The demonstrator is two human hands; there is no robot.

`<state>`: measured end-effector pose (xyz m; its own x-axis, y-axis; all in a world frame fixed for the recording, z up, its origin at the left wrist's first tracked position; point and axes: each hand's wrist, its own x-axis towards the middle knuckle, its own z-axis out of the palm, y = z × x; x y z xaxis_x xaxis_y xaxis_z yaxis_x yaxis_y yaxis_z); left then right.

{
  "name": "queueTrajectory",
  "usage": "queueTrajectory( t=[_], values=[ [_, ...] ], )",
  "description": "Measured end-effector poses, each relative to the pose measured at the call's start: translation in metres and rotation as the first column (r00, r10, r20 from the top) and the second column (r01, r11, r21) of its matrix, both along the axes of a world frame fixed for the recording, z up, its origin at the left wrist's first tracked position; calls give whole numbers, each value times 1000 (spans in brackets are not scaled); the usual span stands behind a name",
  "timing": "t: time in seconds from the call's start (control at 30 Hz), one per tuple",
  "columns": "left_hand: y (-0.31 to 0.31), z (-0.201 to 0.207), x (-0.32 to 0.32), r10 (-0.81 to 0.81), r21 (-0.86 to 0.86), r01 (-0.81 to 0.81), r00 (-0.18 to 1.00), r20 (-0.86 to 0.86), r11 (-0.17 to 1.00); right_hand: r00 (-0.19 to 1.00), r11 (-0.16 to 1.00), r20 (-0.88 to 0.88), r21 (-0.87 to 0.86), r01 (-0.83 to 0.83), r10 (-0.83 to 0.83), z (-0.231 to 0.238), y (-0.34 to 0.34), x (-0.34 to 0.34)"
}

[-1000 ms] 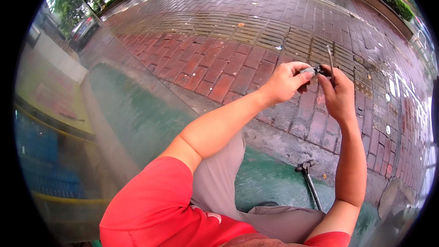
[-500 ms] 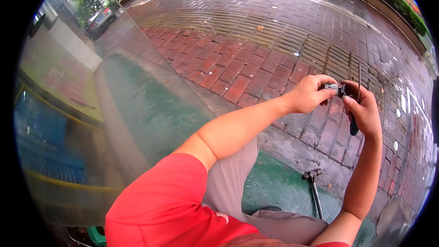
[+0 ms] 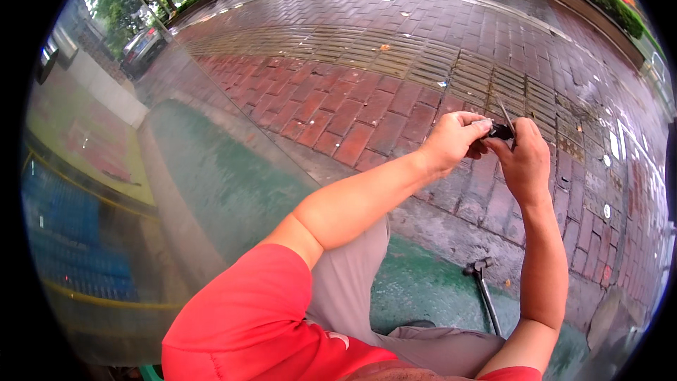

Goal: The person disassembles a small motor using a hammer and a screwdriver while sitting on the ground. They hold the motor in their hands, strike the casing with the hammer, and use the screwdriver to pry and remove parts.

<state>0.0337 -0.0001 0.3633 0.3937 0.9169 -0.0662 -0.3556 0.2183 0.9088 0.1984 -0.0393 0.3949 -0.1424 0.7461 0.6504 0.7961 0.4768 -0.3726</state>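
A wet brick pavement (image 3: 338, 109) formed the background. The small dark part (image 3: 501, 131) was located above it, between the two hands. The left hand (image 3: 450, 142) gripped the left end with narrowed fingers. The right hand (image 3: 526, 164) was closed at the opposite end and also held a thin rod-shaped tool (image 3: 502, 107), angled upward; its exact type could not be determined. A hammer (image 3: 486, 300) lay nearer the person, on the green floor (image 3: 416, 282). A car (image 3: 142, 48) stood at far left.
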Motion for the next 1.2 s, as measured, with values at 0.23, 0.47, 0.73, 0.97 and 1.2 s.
queueTrajectory(
  t=[0.23, 0.47, 0.73, 0.97, 1.2],
  values=[
    [1, 7, -1, 75, 71, -71, 996, -56, 995, 999, 998, 14, 56, 39, -40, 7, -2, -3],
    [-2, 5, -2, 70, 227, -54, 995, -66, 972, 996, 998, -84, -37, -45, 41, 6, 0, 3],
    [-4, 19, -18, -270, 371, 260, 962, -25, 892, 751, 761, -617, -362, -538, 236, 21, -7, 28],
    [-5, 10, -8, -293, 241, 311, 950, -110, 919, 798, 630, -580, -561, -536, 163, 35, -7, 46],
    [1, 1, -4, -307, 196, 308, 951, -37, 931, 758, 636, -640, -535, -557, 124, 23, -5, 50]
  ],
)
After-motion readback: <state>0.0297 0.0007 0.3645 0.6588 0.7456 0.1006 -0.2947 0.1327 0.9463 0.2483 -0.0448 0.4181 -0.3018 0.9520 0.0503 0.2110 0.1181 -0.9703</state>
